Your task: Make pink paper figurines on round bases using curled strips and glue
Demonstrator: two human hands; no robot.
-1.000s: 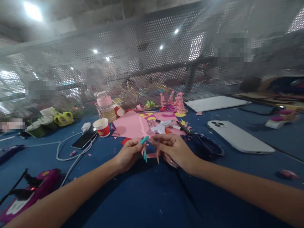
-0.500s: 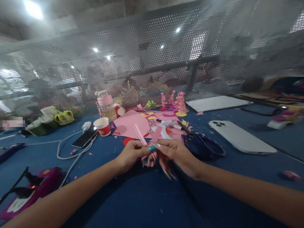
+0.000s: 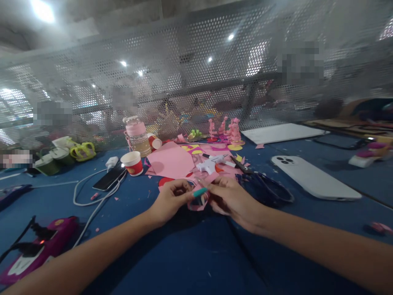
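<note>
On the table [image 3: 190, 254], both hands meet at centre, the left hand [image 3: 170, 200] and right hand [image 3: 231, 197] pinching a paper strip [image 3: 199, 200] between them. Behind them lie a paper sheet [image 3: 172, 162] and a glue gun [image 3: 208, 165], scissors [image 3: 260, 184] just to the right. A phone [image 3: 313, 177] lies farther right; a paper cup [image 3: 132, 163] and a bottle [image 3: 136, 137] stand to the left.

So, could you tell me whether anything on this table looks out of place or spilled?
One red cup lies tipped on its side behind the bottle, while another cup stands upright. Pink paper scraps are strewn over the table around both hands. No liquid shows.
</note>
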